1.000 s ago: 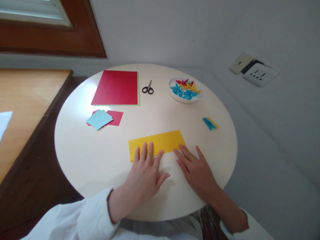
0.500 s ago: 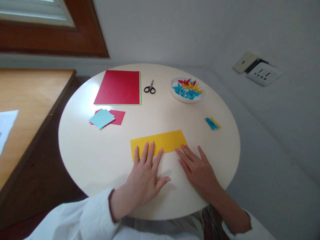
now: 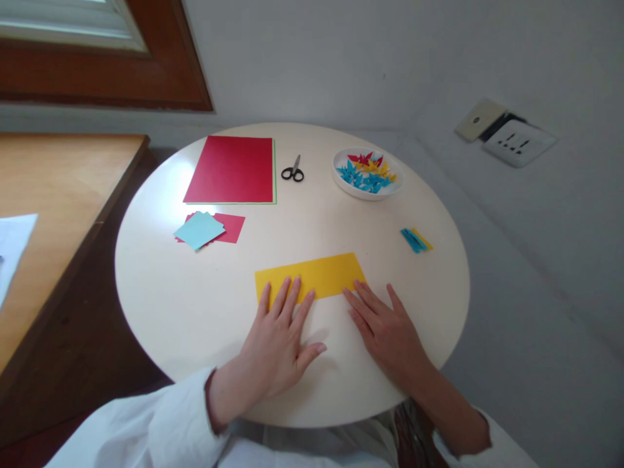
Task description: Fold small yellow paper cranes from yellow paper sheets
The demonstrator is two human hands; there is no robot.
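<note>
A long yellow strip of paper (image 3: pixel 331 274) lies flat, slightly slanted, near the front of the round white table. My left hand (image 3: pixel 277 335) is open, its spread fingers resting on the strip's left half and covering part of the lower edge. At the strip's lower right corner, the fingertips of my right hand (image 3: pixel 385 328) touch the paper; that hand is open too, with its little finger held apart. Whether the strip is one layer or folded double, I cannot tell.
Beyond the strip lie small light-blue squares (image 3: pixel 199 231) over pink ones (image 3: pixel 231 229), a stack of large red sheets (image 3: pixel 231 170), and black-handled scissors (image 3: pixel 293 172). A white dish (image 3: pixel 363 194) holds several folded paper stars. Blue and yellow paper strips (image 3: pixel 414 240) sit at the right.
My left hand has slid slightly left and its thumb has shifted left along with it. The right hand keeps its place on the paper's corner.
</note>
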